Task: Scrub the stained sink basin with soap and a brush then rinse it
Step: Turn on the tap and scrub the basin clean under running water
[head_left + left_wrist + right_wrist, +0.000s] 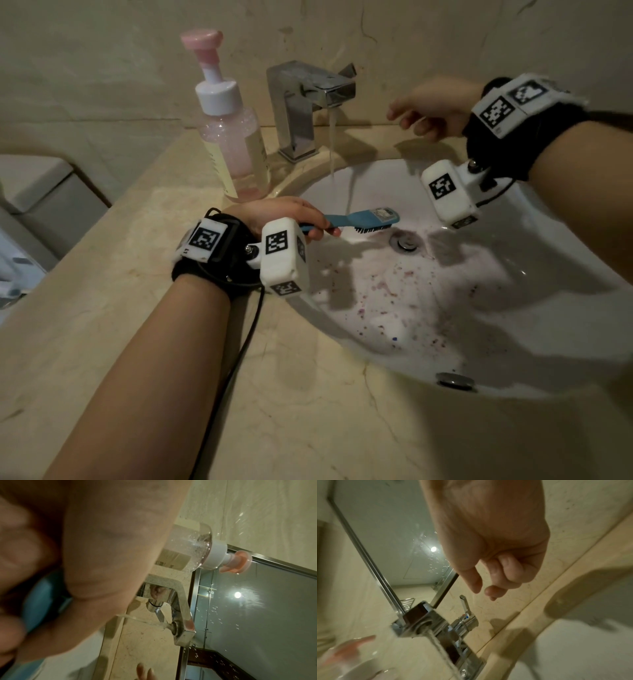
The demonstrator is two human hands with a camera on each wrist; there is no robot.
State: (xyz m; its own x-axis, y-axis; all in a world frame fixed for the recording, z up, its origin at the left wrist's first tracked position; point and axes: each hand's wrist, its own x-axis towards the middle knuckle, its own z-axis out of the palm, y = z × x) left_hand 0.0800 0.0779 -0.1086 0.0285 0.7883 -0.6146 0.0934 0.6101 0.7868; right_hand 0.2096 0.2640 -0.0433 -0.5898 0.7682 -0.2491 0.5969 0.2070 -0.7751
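My left hand point(294, 219) grips the handle of a blue scrub brush point(366, 221), whose bristled head hangs above the drain point(407, 242) of the white sink basin point(513, 308). Purple stains speckle the basin floor. Water runs from the chrome faucet point(308, 99) in a thin stream point(332, 147). My right hand point(431, 109) hovers to the right of the faucet with loosely curled fingers point(498, 574), holding nothing, a short way from the raised lever point(464, 603). In the left wrist view the blue brush handle point(36, 601) lies in my palm.
A clear soap pump bottle point(233, 137) with a pink top stands on the beige marble counter point(308, 411) left of the faucet. A mirror point(257, 601) hangs behind it. A white toilet tank point(41, 192) sits at the far left. An overflow hole point(455, 380) marks the basin's near wall.
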